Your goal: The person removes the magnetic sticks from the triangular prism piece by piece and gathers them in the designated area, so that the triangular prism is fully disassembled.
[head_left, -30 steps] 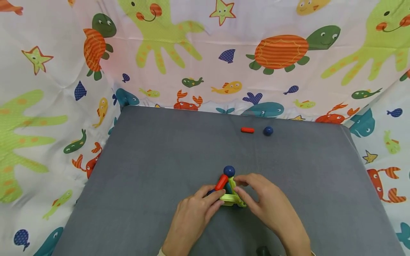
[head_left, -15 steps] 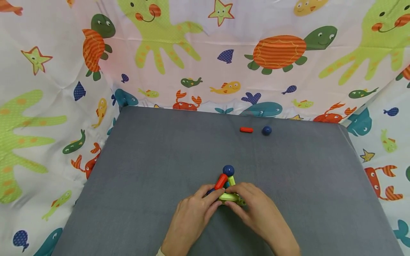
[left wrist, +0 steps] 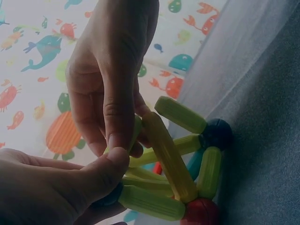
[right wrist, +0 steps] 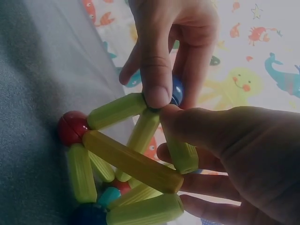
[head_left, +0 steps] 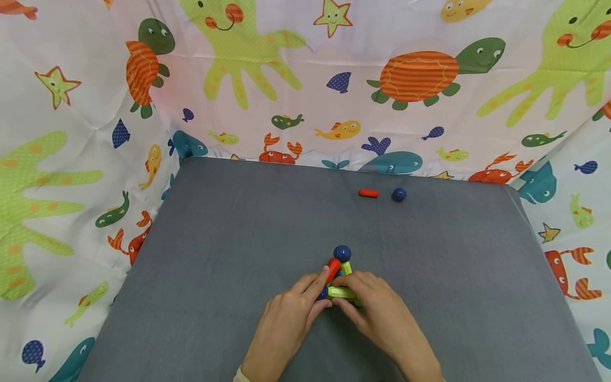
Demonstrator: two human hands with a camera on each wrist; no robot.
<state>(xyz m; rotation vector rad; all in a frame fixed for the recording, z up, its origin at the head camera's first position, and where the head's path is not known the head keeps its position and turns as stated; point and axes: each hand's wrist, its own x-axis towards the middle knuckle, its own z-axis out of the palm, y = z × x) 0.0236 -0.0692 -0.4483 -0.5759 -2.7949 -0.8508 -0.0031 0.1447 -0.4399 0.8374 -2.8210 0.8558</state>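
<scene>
A small frame of magnetic rods and balls sits at the table's middle front. My left hand (head_left: 286,321) pinches a blue ball (right wrist: 177,89) at one corner, its index finger lying along a red rod (head_left: 331,271). My right hand (head_left: 389,321) pinches a short light-green rod (right wrist: 183,157) whose upper end meets that ball. In the right wrist view a longer yellow rod (right wrist: 133,161) runs from a red ball (right wrist: 72,127) towards my right fingers. Another blue ball (head_left: 342,253) marks the frame's far corner. My hands hide part of the frame in the head view.
Towards the back of the grey table (head_left: 238,223) lie a loose red rod (head_left: 368,193) and a loose blue ball (head_left: 399,194), a little apart. A printed sea-animal cloth (head_left: 296,69) hangs behind the table and along its sides.
My right hand has moved left from the frame's right side to meet the left hand at the near rods. The left index finger has shifted up onto the red rod, uncovering the near blue ball.
</scene>
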